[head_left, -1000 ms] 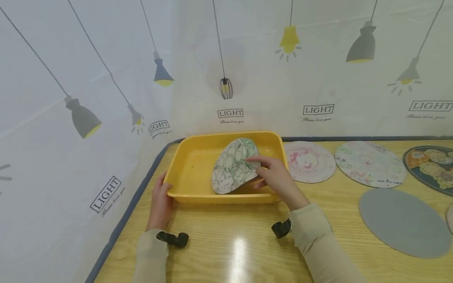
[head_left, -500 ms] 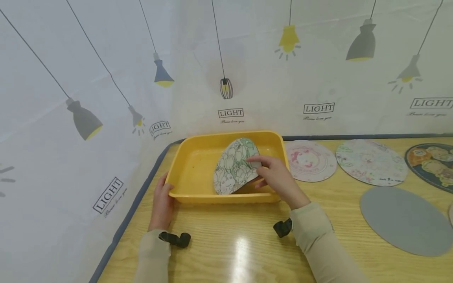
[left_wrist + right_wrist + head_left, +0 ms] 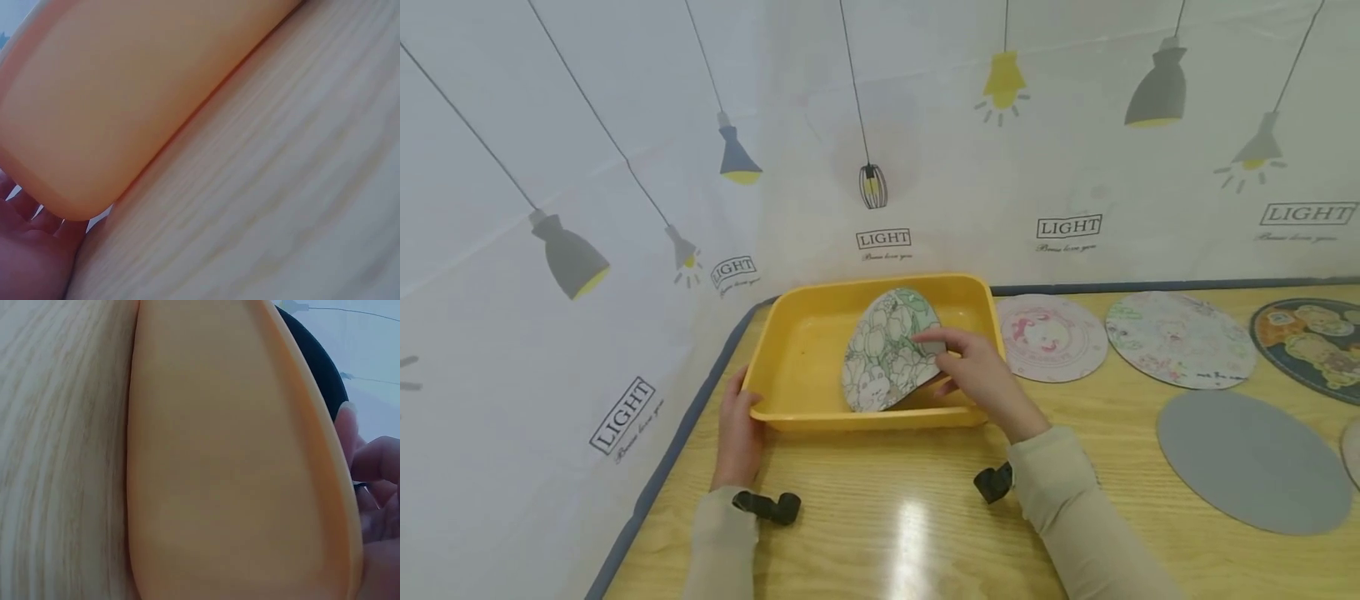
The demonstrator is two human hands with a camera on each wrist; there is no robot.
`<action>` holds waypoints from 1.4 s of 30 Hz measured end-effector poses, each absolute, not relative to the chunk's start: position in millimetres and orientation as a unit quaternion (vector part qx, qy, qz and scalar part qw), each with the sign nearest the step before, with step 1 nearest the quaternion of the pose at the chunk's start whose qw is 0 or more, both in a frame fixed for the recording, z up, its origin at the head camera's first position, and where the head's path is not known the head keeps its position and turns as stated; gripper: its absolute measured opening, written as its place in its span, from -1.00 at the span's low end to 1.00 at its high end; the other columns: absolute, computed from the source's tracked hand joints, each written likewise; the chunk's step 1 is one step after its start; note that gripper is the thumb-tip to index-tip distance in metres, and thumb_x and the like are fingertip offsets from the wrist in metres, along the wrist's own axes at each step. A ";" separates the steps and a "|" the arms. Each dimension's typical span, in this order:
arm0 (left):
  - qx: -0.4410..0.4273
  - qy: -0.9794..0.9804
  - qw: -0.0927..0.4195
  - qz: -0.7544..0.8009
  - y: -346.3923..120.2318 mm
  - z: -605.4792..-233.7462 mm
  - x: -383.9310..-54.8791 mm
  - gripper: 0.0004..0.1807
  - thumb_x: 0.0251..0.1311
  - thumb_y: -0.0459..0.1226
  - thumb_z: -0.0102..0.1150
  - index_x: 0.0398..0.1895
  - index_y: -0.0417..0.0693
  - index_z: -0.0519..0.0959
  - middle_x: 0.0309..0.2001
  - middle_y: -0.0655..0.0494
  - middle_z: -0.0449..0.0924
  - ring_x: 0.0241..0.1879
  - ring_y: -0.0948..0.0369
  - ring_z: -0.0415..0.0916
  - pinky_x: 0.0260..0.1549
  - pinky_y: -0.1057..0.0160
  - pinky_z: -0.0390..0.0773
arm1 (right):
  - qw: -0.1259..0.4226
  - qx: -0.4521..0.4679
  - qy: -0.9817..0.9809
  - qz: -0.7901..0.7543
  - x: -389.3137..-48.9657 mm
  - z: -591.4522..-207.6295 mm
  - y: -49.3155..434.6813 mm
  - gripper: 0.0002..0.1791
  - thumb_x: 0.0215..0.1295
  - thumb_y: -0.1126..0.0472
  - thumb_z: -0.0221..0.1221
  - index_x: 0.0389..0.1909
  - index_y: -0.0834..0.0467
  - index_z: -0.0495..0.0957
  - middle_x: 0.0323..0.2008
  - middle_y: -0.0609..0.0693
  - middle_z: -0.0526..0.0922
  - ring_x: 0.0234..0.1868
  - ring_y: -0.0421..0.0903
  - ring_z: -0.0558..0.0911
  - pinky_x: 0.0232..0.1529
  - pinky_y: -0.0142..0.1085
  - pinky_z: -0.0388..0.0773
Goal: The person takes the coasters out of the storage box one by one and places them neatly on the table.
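A yellow plastic tray [image 3: 801, 367] sits on the wooden table against the wall. My left hand [image 3: 739, 437] grips its front left corner, thumb over the rim and fingers along the outer wall. In the left wrist view those fingers [image 3: 47, 219] show beyond the corner. Tilted up inside the tray is a thin mat [image 3: 891, 350] printed with tulips and a rabbit, some parts coloured green. My right hand [image 3: 973, 371] pinches its right edge, index finger lying over the printed face. From the right wrist, the mat's dark underside [image 3: 319, 362] rises behind the tray wall.
To the right lie a pink-printed round mat [image 3: 1052, 337], a multicoloured drawn one [image 3: 1180, 340], a dark one with food pictures [image 3: 1318, 346] and a plain grey oval [image 3: 1255, 462]. A lamp-patterned sheet [image 3: 955, 192] covers the wall at the back and left.
The head view has shifted slightly. Both hands keep their places on the tray and the tulip mat, which stays tilted in the tray.
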State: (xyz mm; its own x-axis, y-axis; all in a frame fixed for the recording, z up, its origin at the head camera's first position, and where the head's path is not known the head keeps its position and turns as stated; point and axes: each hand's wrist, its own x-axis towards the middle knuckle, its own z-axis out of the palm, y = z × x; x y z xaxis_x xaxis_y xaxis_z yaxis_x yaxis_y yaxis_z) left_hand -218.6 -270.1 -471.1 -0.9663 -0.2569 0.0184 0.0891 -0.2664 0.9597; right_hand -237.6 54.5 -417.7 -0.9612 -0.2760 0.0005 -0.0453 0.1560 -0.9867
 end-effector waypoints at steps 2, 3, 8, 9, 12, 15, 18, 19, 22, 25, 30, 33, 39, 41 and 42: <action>0.077 -0.589 0.115 -0.796 -270.5 -470.8 -218.4 -0.41 0.03 -0.50 -0.35 0.22 -0.09 0.19 0.14 -0.01 0.22 -0.01 0.02 0.26 -0.13 0.24 0.36 | 0.092 -0.110 0.757 -0.638 -236.7 -416.9 52.3 -0.60 0.20 0.36 -0.09 -0.01 -0.02 0.51 0.11 -0.05 0.37 -0.55 0.05 0.56 -0.43 -0.12 0.54; 0.080 -0.588 0.117 -0.796 -270.8 -470.9 -218.5 -0.41 0.03 -0.50 -0.36 0.22 -0.09 0.19 0.14 -0.01 0.22 0.00 0.03 0.26 -0.12 0.24 0.35 | 0.091 -0.110 0.758 -0.637 -236.1 -416.4 51.6 -0.60 0.21 0.36 -0.09 -0.01 -0.02 0.51 0.12 -0.05 0.37 -0.53 0.05 0.56 -0.42 -0.10 0.54; 0.081 -0.586 0.122 -0.797 -271.8 -471.6 -219.7 -0.42 0.04 -0.49 -0.35 0.22 -0.10 0.19 0.15 -0.01 0.21 0.06 0.03 0.23 -0.04 0.20 0.30 | 0.088 -0.097 0.757 -0.640 -234.2 -414.0 51.0 -0.60 0.21 0.35 -0.09 -0.02 -0.06 0.52 0.09 -0.07 0.39 -0.49 0.06 0.56 -0.41 -0.13 0.54; 0.082 -0.587 0.123 -0.796 -271.8 -471.9 -219.8 -0.42 0.04 -0.48 -0.35 0.22 -0.10 0.20 0.15 -0.01 0.21 0.07 0.03 0.23 -0.02 0.19 0.30 | 0.086 -0.097 0.757 -0.641 -233.9 -413.6 51.2 -0.60 0.21 0.35 -0.09 -0.02 -0.06 0.52 0.08 -0.07 0.40 -0.48 0.05 0.56 -0.42 -0.13 0.54; 0.086 -0.587 0.127 -0.795 -271.3 -472.3 -219.4 -0.43 0.05 -0.48 -0.34 0.22 -0.10 0.21 0.16 0.01 0.21 0.09 0.04 0.23 0.00 0.18 0.29 | 0.083 -0.099 0.754 -0.644 -234.0 -413.0 51.4 -0.60 0.20 0.36 -0.08 -0.03 -0.05 0.52 0.06 -0.06 0.42 -0.46 0.04 0.57 -0.42 -0.15 0.54; 0.090 -0.586 0.132 -0.795 -271.3 -472.4 -218.4 -0.44 0.07 -0.46 -0.34 0.23 -0.09 0.21 0.18 0.02 0.21 0.10 0.07 0.23 0.00 0.19 0.30 | 0.085 -0.098 0.748 -0.651 -234.3 -412.0 51.0 -0.60 0.20 0.35 -0.08 -0.03 -0.06 0.52 0.04 -0.04 0.43 -0.45 0.06 0.57 -0.40 -0.12 0.54; 0.090 -0.585 0.137 -0.794 -271.7 -472.4 -218.2 -0.44 0.07 -0.46 -0.34 0.22 -0.11 0.22 0.18 0.02 0.21 0.10 0.07 0.23 0.00 0.19 0.30 | 0.083 -0.094 0.738 -0.663 -235.5 -411.9 51.9 -0.61 0.19 0.34 -0.07 -0.04 -0.07 0.52 0.00 -0.01 0.46 -0.43 0.08 0.57 -0.37 -0.09 0.53; 0.089 -0.583 0.138 -0.795 -271.9 -472.4 -218.4 -0.45 0.08 -0.46 -0.34 0.22 -0.12 0.23 0.18 0.01 0.21 0.11 0.07 0.23 0.01 0.18 0.29 | 0.081 -0.093 0.734 -0.668 -236.0 -412.1 52.4 -0.61 0.19 0.34 -0.07 -0.04 -0.07 0.53 -0.02 -0.01 0.47 -0.43 0.08 0.57 -0.37 -0.09 0.53; 0.083 -0.582 0.143 -0.796 -272.6 -472.7 -218.8 -0.45 0.07 -0.47 -0.33 0.21 -0.16 0.24 0.19 -0.02 0.21 0.11 0.05 0.23 0.01 0.18 0.30 | 0.073 -0.088 0.718 -0.686 -237.5 -413.3 54.5 -0.61 0.18 0.34 -0.07 -0.06 -0.06 0.54 -0.06 0.00 0.49 -0.39 0.07 0.57 -0.38 -0.11 0.54; 0.084 -0.577 0.140 -0.800 -273.3 -473.4 -218.9 -0.44 0.07 -0.47 -0.31 0.23 -0.16 0.24 0.20 -0.04 0.20 0.11 0.05 0.23 -0.01 0.20 0.32 | 0.068 -0.090 0.706 -0.700 -238.5 -414.9 57.0 -0.61 0.18 0.36 -0.08 -0.06 -0.03 0.54 -0.08 0.03 0.50 -0.39 0.07 0.58 -0.39 -0.12 0.54; 0.091 -0.557 0.139 -0.814 -273.8 -473.6 -218.8 -0.43 0.07 -0.48 -0.29 0.24 -0.12 0.26 0.21 -0.01 0.21 0.11 0.07 0.24 -0.04 0.21 0.34 | 0.059 -0.096 0.688 -0.717 -238.8 -416.6 58.8 -0.61 0.17 0.36 -0.08 -0.05 0.00 0.55 -0.08 0.03 0.50 -0.41 0.07 0.58 -0.40 -0.14 0.54; 0.095 -0.548 0.141 -0.819 -273.9 -473.3 -219.0 -0.44 0.08 -0.50 -0.30 0.23 -0.12 0.27 0.20 -0.01 0.23 0.10 0.06 0.25 -0.07 0.23 0.36 | 0.057 -0.096 0.678 -0.726 -238.8 -416.7 58.5 -0.62 0.17 0.36 -0.07 -0.05 0.00 0.55 -0.06 0.02 0.49 -0.40 0.07 0.58 -0.41 -0.14 0.54; 0.106 -0.538 0.145 -0.824 -272.8 -472.8 -219.2 -0.45 0.08 -0.50 -0.30 0.21 -0.14 0.28 0.18 -0.02 0.24 0.08 0.07 0.26 -0.12 0.27 0.39 | 0.064 -0.094 0.668 -0.736 -236.2 -409.4 63.4 -0.62 0.19 0.37 -0.08 -0.02 0.05 0.53 -0.05 0.09 0.46 -0.40 0.06 0.58 -0.39 -0.16 0.54; 0.108 -0.524 0.146 -0.832 -273.5 -472.7 -218.3 -0.45 0.10 -0.50 -0.31 0.22 -0.14 0.27 0.19 -0.01 0.23 0.10 0.06 0.24 -0.09 0.25 0.38 | 0.063 -0.092 0.667 -0.737 -236.6 -408.3 65.8 -0.62 0.20 0.37 -0.08 -0.01 0.06 0.52 -0.06 0.10 0.46 -0.39 0.06 0.58 -0.39 -0.17 0.55; 0.107 -0.514 0.147 -0.838 -274.1 -472.7 -217.9 -0.45 0.11 -0.51 -0.32 0.23 -0.14 0.26 0.19 -0.01 0.22 0.11 0.06 0.22 -0.06 0.23 0.35 | 0.061 -0.090 0.667 -0.737 -236.9 -407.8 66.9 -0.62 0.20 0.37 -0.08 -0.02 0.06 0.53 -0.07 0.10 0.47 -0.39 0.06 0.58 -0.39 -0.17 0.55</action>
